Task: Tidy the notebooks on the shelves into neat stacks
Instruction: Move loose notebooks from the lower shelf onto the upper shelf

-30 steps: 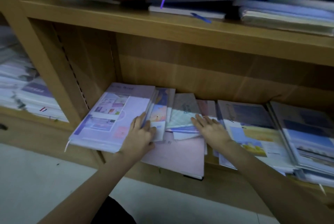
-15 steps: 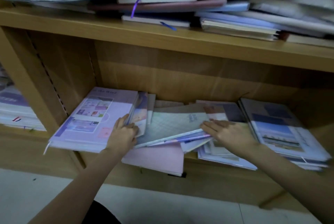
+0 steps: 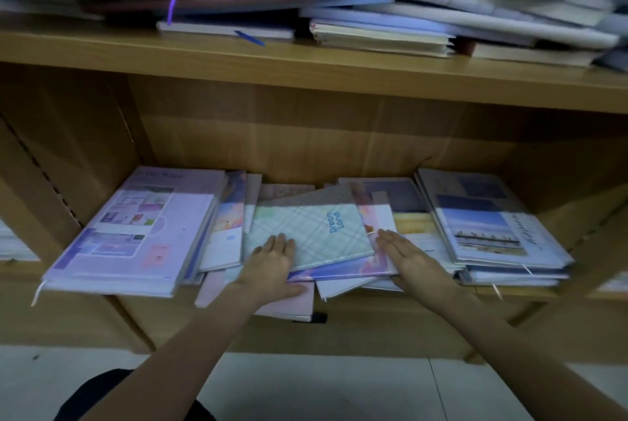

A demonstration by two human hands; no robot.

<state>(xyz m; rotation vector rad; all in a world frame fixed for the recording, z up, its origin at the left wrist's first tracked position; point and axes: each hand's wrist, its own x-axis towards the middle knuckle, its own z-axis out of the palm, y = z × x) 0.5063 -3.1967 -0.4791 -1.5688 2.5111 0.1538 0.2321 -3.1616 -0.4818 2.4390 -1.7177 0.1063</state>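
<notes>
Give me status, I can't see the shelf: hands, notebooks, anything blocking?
Left hand flat on green plaid notebook. Right hand flat beside it. Middle pile askew. Nothing blocking.

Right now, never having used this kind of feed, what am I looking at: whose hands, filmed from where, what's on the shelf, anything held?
There is no machine: a person's bare hands, filmed by a camera on their head looking down. The left hand lies flat on a green checked notebook printed "Dream Land", atop a loose middle pile on the lower shelf. The right hand presses flat against that pile's right side. Neither grips anything. A lilac stack lies left, a blue stack right, and jumbled notebooks on the upper shelf.
</notes>
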